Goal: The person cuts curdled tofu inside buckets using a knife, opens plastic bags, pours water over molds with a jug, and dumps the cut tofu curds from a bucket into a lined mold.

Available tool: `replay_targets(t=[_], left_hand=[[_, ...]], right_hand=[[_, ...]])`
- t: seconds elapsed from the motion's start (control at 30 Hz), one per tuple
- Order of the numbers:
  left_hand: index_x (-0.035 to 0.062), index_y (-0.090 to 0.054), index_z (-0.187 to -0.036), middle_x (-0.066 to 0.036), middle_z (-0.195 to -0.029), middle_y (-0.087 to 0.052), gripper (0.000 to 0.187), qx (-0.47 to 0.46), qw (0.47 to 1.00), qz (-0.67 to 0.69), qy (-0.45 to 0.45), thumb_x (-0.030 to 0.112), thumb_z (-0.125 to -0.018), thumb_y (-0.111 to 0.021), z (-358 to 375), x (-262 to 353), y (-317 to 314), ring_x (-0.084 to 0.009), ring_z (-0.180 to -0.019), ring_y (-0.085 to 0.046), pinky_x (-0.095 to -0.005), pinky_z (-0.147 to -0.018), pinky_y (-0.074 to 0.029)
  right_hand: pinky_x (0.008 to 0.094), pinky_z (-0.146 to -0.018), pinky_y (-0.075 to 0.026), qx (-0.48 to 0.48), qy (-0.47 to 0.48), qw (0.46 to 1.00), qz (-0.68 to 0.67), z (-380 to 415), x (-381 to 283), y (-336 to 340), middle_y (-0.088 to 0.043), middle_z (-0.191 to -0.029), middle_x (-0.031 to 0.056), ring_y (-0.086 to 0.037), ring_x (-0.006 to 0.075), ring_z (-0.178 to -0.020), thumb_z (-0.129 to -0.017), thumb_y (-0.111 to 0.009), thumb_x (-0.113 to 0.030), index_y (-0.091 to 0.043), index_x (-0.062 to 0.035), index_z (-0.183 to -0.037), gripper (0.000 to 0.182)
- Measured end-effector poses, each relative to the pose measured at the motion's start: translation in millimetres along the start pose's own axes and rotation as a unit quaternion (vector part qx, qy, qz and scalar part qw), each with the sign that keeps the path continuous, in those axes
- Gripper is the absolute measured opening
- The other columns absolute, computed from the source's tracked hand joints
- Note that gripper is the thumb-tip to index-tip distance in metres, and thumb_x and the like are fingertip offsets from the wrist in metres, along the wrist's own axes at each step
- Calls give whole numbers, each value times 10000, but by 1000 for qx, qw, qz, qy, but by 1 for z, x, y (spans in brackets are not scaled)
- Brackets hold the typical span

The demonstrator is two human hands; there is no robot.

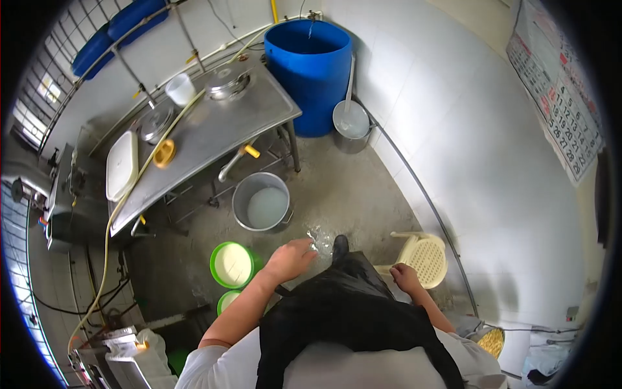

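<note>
Grip, left: loosely uncurled, nothing visible held, the left hand [291, 260] is hanging between a green bucket [256, 264] of pale contents and the right hand [405, 277]. Grip, right: fingers curling inward beside a cream plastic stool [426, 262], hold undeterminable. Metal pot [248, 187], containing cloudy liquid, is standing near the steel table [227, 129].

Wall calendar [558, 97], blue barrel [303, 84]
</note>
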State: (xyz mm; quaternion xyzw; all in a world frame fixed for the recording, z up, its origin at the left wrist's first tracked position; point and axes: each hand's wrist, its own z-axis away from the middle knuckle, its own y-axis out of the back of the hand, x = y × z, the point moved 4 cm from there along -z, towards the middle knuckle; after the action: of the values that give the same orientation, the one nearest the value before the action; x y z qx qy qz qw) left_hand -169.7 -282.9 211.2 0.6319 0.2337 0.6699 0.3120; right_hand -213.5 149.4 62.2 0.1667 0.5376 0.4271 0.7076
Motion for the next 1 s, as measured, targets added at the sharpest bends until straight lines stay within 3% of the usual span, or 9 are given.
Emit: replay_targets(t=[0.1,0.2,0.27,0.4,0.53,0.63,0.73,0.87,1.0], left_hand=[[57,-664,-1222,-208,-1111,-724,382,-94,985,-110,98,358,-991,-627,-65,-4,23,-415,-1040,-681,-499,-912,-533],[80,-688,-1180,-198,-1049,-737,355,-46,990,-68,111,368,-978,-634,-119,3,55,-419,-999,-690,-497,-880,-544],[68,-678,-1109,-203,-1016,-730,333,-18,990,-55,126,373,-983,-636,-152,1,71,-425,-987,-688,-513,-858,-543],[53,-678,-983,-199,-934,-725,330,43,991,-34,121,381,-980,-652,-212,-17,93,-429,-921,-694,-522,-810,-550],[54,-683,-953,-198,-922,-726,324,38,988,-30,144,375,-981,-649,-276,-56,115,-432,-905,-694,-521,-822,-551],[56,-687,-931,-208,-902,-722,320,9,985,26,173,367,-985,-637,-326,-99,135,-439,-888,-694,-524,-817,-555],[55,-689,-917,-213,-900,-723,317,44,980,-16,194,357,-990,-623,-379,-135,165,-436,-880,-696,-529,-803,-558],[42,-684,-961,-222,-904,-714,278,114,980,-23,160,316,-977,-644,-460,-156,243,-446,-856,-695,-536,-769,-558],[13,-662,-1119,-189,-992,-672,310,391,907,-153,42,250,-930,-731,-526,-147,338,-417,-921,-643,-505,-794,-522]], right_hand=[[372,-652,-563,4,21,1000,11,-77,-9,31,-721,-742,138,-717,220,-647,-988,-651,-293,-715,25,-990,324],[398,-667,-560,-15,36,999,13,-166,-50,78,-724,-788,179,-723,269,-688,-977,-657,-314,-712,16,-977,335],[481,-825,-551,-58,58,994,72,-215,-110,121,-731,-966,234,-706,414,-946,-959,-657,-359,-732,-18,-1013,353],[464,-801,-551,10,159,987,24,-328,-181,164,-730,-967,220,-701,418,-926,-976,-650,-351,-717,-37,-1090,341],[456,-802,-550,18,143,989,-34,-415,-251,173,-729,-984,218,-702,413,-930,-981,-645,-345,-723,-51,-1091,324],[412,-783,-549,-28,133,991,7,-468,-268,143,-736,-956,189,-716,353,-884,-983,-654,-296,-711,-35,-1081,284],[427,-811,-552,-116,229,960,109,-499,-296,127,-744,-962,170,-712,365,-909,-990,-655,-290,-727,-47,-1078,269],[486,-810,-539,-197,221,951,92,-547,-351,146,-734,-993,183,-688,410,-946,-1005,-616,-330,-740,-70,-1043,290],[497,-760,-523,-106,215,965,108,-627,-382,167,-707,-938,212,-680,423,-914,-1000,-622,-319,-712,-50,-980,285]])
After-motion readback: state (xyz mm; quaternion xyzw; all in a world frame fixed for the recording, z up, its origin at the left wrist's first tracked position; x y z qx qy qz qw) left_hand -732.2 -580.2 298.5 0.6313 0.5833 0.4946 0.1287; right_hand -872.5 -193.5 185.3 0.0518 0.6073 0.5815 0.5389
